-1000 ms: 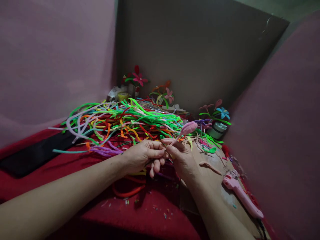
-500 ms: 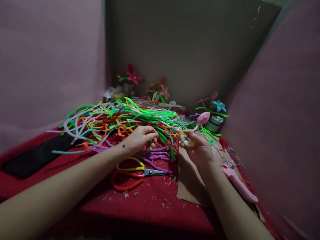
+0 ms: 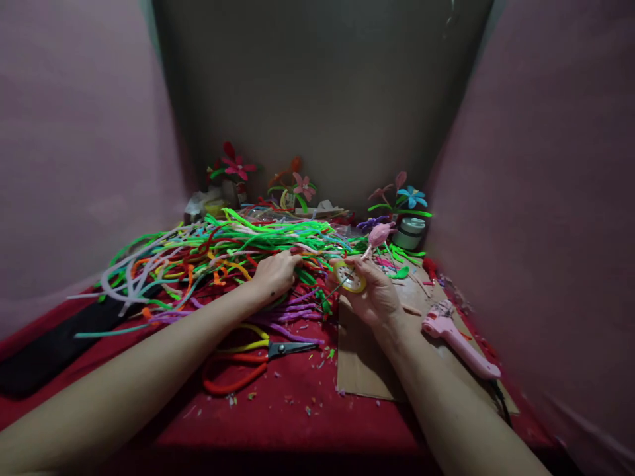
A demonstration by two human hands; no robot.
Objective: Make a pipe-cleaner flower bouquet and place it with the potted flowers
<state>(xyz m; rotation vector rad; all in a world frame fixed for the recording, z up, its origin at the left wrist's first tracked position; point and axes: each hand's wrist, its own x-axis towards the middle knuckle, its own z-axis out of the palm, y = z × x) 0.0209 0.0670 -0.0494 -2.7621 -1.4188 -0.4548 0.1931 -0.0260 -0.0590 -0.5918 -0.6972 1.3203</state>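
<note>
My right hand grips a pink fuzzy flower bud by its stem, together with a yellow-rimmed spool that has a white holed face. A thin dark stem pokes out to the left of the spool. My left hand lies over the heap of colored pipe cleaners, its fingers curled and largely hidden; what they hold, I cannot make out. Below it, on the red cloth, rest scissors with one yellow and one red handle, beside purple pipe cleaners.
At the right, a pink glue gun lies on a cardboard sheet. Finished fuzzy flowers stand along the back wall, near a pale jar. A black flat object is at the left. Small clippings dot the cloth.
The camera view has shifted right. My left hand has turned back-up and curled its fingers, nearer the pile. My right hand still holds the bud and spool, the spool's face now more visible.
</note>
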